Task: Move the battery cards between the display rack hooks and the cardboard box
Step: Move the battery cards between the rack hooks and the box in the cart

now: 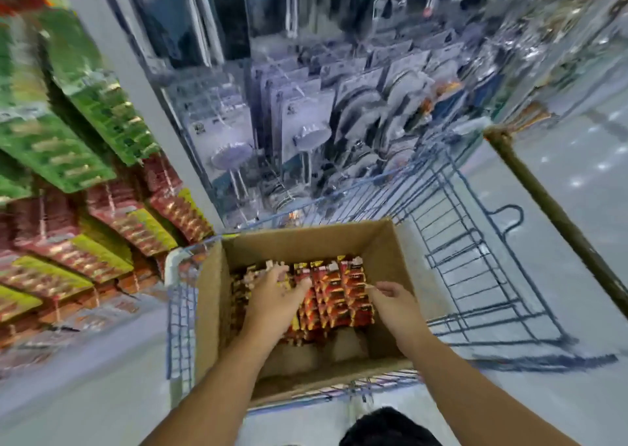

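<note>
Both hands are down inside the box, which sits low in the centre of the frame, in the near end of a blue wire cart. The box is open at the top, and red, orange and yellow battery cards stand packed in rows across its far half; the near part of its floor shows bare brown cardboard. The left hand lies on the left part of the rows, fingers bent down among the cards and seeming to grip a bunch of them, though motion blur hides the fingertips. The right hand is at the right edge of the rows, thumb and fingers close together at the card tops; whether it pinches a card or only touches it cannot be told. The two hands are apart, with several rows of cards between them. At the left of the frame the rack carries hanging cards, green ones in the upper left and red and yellow ones below, all heavily smeared. Above the box, in the upper centre, hang blurred grey-white blister packs. A brown pole slants down the right side across the pale floor. A dark shape sits at the bottom edge.
</note>
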The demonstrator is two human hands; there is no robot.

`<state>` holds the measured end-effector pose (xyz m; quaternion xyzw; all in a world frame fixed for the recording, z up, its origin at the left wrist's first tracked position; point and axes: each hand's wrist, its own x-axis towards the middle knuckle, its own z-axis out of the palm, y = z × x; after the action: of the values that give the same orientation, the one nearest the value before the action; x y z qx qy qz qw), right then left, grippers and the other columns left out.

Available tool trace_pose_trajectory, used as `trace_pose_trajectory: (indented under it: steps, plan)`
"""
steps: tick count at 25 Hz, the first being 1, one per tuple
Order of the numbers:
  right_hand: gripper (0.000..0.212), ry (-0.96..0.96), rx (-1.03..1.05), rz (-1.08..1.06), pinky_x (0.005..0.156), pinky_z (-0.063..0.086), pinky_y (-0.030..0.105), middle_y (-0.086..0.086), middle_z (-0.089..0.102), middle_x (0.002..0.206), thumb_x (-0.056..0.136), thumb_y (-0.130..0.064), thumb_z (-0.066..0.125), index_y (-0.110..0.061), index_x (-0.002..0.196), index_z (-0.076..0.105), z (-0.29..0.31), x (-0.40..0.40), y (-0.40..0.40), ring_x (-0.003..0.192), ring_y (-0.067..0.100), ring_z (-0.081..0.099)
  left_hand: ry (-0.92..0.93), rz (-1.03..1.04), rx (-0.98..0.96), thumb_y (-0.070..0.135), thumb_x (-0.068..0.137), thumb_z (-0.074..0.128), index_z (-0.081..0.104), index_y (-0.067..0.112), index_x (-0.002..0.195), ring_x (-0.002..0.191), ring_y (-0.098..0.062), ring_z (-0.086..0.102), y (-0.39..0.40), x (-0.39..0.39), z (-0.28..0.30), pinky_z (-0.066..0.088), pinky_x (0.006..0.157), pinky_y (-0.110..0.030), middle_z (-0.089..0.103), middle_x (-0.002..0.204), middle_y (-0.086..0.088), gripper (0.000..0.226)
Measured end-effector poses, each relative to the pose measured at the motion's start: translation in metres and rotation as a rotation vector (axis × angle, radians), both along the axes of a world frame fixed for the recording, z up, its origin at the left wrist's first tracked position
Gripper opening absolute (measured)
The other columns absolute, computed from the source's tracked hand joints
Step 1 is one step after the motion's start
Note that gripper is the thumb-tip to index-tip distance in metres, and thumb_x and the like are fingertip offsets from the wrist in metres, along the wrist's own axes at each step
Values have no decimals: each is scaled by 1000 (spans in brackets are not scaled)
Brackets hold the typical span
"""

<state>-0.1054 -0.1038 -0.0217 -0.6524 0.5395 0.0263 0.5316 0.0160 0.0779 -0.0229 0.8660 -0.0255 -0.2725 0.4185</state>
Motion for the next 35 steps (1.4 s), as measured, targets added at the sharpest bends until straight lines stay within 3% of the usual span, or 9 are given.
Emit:
trace_pose_trajectory:
  steps: [2,4,9,14,19,24,29,33,35]
  plan:
    - [25,65,36,63,92,44,30,0,64,107,97,-37,69,-21,113,58,-27,-5,-17,102,18,59,69,59,45,50,90,73,61,23,134,114,-21,66,-23,-16,-21,50,95,-33,64,131,5,53]
    - [21,130,69,102,95,45,32,-3,62,102,101,-37,64,-22,112,54,-53,-7,-32,99,16,55,159,101,79,51,94,69,57,26,137,117,-18,62,-47,-30,-41,48,84,-30,62,132,8,52]
    - [16,241,71,186,89,48,32,-6,61,98,105,-34,55,-20,113,54,-117,3,-40,100,20,63,235,124,180,48,97,66,54,26,139,110,-13,61,-94,-40,-98,44,70,-23,65,133,6,49]
    - [8,286,-43,259,81,54,31,-6,62,97,107,-32,51,-24,107,52,-166,24,-36,90,14,64,249,135,277,42,97,68,52,26,144,120,-22,62,-118,-32,-154,46,77,-29,61,136,0,52]
    - [28,346,-156,316,82,54,30,3,60,121,103,-33,56,-18,126,53,-198,37,-35,103,20,65,227,102,371,39,95,72,55,23,139,116,-27,64,-132,-30,-189,52,76,-33,62,130,-4,50]
    - [60,441,-239,406,93,53,34,7,50,140,98,-39,65,-14,146,41,-207,39,-32,120,25,60,197,164,298,28,94,74,56,22,126,97,-23,68,-133,-28,-197,57,70,-35,64,112,0,36]
    - [58,466,-179,377,103,50,40,5,49,139,93,-46,71,-16,138,51,-209,49,-32,123,26,57,227,225,228,22,102,64,46,24,119,76,-13,61,-117,-17,-187,42,52,-24,59,92,4,25]
    - [72,435,-103,338,112,46,48,8,42,147,89,-44,76,-19,147,42,-213,54,-31,137,31,46,233,249,201,18,104,58,42,26,117,90,-22,67,-98,-12,-181,52,63,-29,63,106,-1,22]
    - [72,397,-107,317,113,44,51,8,47,145,87,-39,78,-21,146,41,-215,55,-31,138,32,46,210,242,178,18,105,55,43,28,123,89,-20,67,-91,-13,-178,56,66,-31,64,105,3,23]
